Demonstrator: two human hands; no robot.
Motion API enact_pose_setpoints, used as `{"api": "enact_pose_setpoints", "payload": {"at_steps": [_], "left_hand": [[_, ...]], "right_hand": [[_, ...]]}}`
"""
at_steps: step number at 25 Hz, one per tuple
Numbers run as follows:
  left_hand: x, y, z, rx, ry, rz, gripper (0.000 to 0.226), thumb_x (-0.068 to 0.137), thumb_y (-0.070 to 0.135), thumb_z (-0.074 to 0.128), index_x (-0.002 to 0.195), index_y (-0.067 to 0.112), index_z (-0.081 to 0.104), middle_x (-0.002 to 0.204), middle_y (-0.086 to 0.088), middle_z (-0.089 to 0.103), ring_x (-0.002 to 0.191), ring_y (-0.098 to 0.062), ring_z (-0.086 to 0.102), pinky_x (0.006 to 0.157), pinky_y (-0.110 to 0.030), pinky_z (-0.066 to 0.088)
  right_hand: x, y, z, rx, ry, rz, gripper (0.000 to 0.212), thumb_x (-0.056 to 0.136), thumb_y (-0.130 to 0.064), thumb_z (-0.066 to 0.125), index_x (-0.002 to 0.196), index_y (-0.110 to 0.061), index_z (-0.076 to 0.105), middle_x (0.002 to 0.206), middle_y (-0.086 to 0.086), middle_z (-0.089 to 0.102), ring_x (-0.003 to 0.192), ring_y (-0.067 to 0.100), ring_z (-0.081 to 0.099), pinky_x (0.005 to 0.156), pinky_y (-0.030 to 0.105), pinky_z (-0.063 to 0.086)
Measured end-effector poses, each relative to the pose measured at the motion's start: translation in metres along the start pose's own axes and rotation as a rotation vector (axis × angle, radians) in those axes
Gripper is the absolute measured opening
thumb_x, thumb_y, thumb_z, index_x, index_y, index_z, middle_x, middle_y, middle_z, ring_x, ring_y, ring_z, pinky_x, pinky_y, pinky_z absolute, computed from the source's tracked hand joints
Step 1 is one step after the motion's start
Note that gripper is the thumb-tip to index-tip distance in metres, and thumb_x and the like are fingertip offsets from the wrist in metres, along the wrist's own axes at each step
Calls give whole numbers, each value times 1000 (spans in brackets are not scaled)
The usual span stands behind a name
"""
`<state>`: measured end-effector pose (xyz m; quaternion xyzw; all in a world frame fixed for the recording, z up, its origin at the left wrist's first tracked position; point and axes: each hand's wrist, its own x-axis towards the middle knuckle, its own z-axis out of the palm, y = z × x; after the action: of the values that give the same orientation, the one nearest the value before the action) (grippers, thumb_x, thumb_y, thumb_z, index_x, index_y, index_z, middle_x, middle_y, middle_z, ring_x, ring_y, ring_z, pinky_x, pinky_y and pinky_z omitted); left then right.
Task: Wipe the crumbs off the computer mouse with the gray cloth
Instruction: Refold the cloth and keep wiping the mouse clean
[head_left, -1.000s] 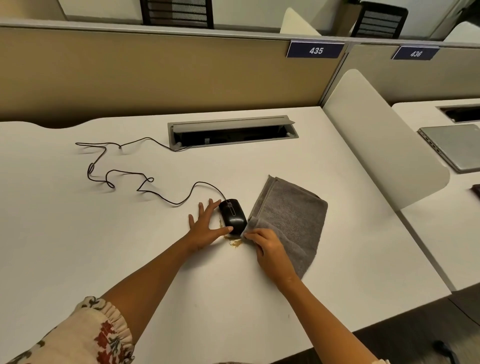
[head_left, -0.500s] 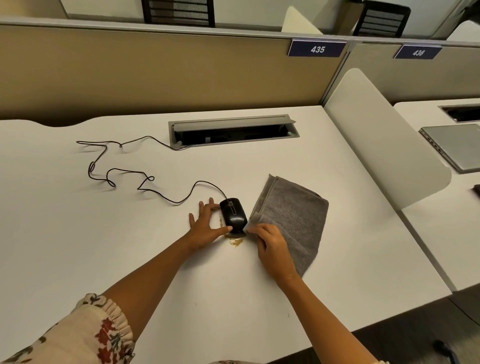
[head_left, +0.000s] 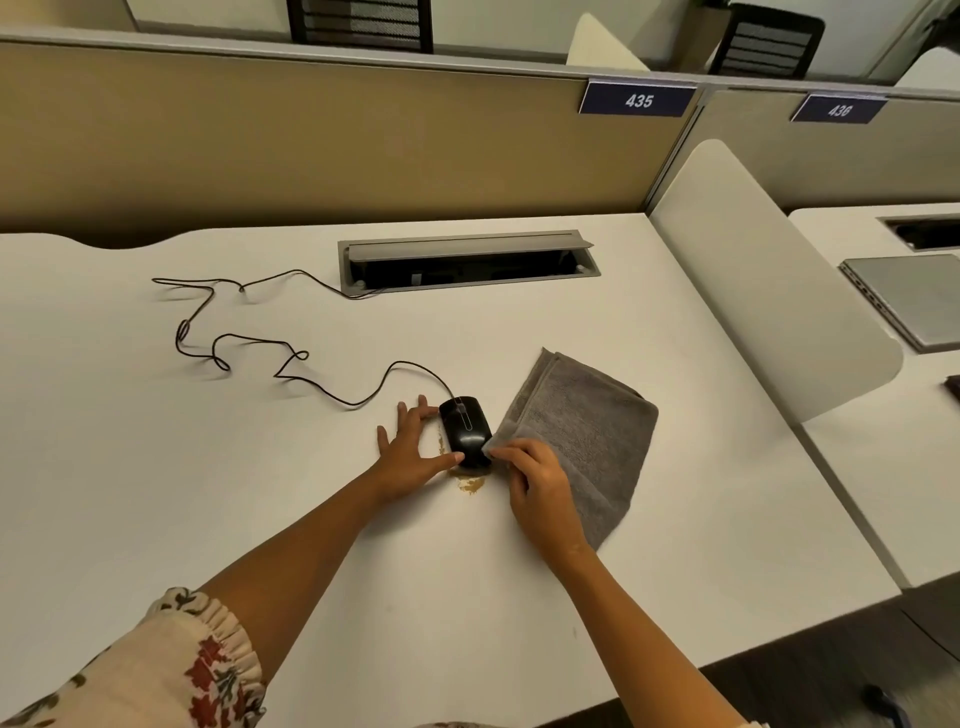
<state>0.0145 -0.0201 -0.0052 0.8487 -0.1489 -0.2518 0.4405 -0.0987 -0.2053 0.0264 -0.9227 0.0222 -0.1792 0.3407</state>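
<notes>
Gray cloth (head_left: 582, 436) lies folded on the white desk (head_left: 208, 467), right next to the black computer mouse (head_left: 466, 428), touching its right side. Right hand (head_left: 540, 488) is pinching the cloth's near-left corner and pressing it against the mouse's back end. Left hand (head_left: 410, 452) lies flat with fingers spread, thumb and forefinger bracing the mouse from the left. Brownish crumbs (head_left: 470, 484) sit on the desk at 6 o'clock from the mouse, a few more along its left edge. The mouse cable (head_left: 249, 340) squiggles off toward 10 o'clock and loops back into an open gray cable tray (head_left: 467, 260) at 12. Tan partition (head_left: 260, 145) at the back has blue tags reading "435" (head_left: 638, 100) and what looks like "436" (head_left: 839, 109). White rounded divider (head_left: 769, 280) at 2 o'clock, closed silver laptop (head_left: 914, 296) on the next desk past it. Floral ruffled sleeve (head_left: 171, 670) at bottom left.
</notes>
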Motion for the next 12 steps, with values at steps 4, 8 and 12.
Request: {"api": "enact_pose_setpoints", "payload": {"at_steps": [4,8,12], "left_hand": [[-1,2,-1,8,6,-3,70,85,46,69,141,31,28,163,14,2,148,-7,-17,117,-43,-19],[-3,4,-1,-25,8,0,78,84,43,70,145,35,21,163,14,1,147,-7,-18,115,-42,-21],[-2,6,-1,-33,14,-15,86,85,43,69,150,34,13,163,13,2,148,-8,-17,115,-42,-20]], "right_hand": [[9,-4,8,-17,-57,-31,25,93,-1,58,112,-12,70,108,0,63,103,14,57,91,25,49],[-17,6,5,-110,-166,-116,28,91,-3,61,114,-16,71,115,0,59,108,13,54,96,18,45],[-2,7,-3,-57,-51,-33,29,91,1,56,113,-12,70,116,3,56,110,15,54,96,24,48]]}}
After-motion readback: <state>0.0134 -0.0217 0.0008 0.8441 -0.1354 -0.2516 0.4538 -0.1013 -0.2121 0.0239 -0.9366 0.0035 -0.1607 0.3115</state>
